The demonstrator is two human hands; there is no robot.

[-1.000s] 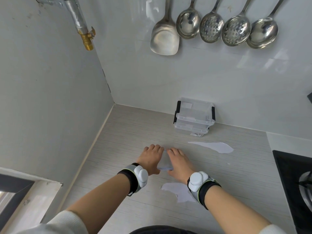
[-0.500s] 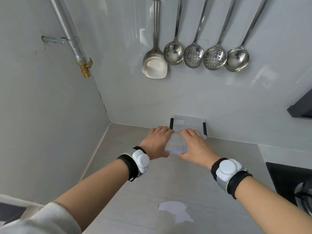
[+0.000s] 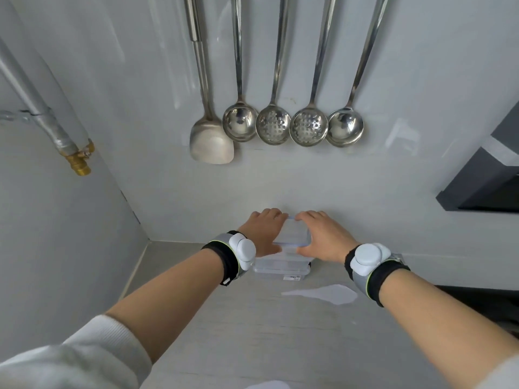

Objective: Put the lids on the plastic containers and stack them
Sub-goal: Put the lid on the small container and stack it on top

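- Because the small clear container is gripped from both sides, we judge the aim is to keep it level and square over the larger lidded container beneath, at the far edge of the counter against the wall.
- The left hand is clamped on the small container's left side, fingers curled over its far edge; the right hand is clamped on its right side likewise.
- We cannot tell whether the small container already rests on the lower one or sits just above it; the hands hide the seam.
- The lower container lies just beside the wall, below the hanging ladles, which keeps the stack clear of the open counter.
- Against the frame half a second back, the hands and small container have travelled farther toward the wall and now sit over the lower container rather than in front of it.
- A white patch lies on the counter near right, apart from the stack.
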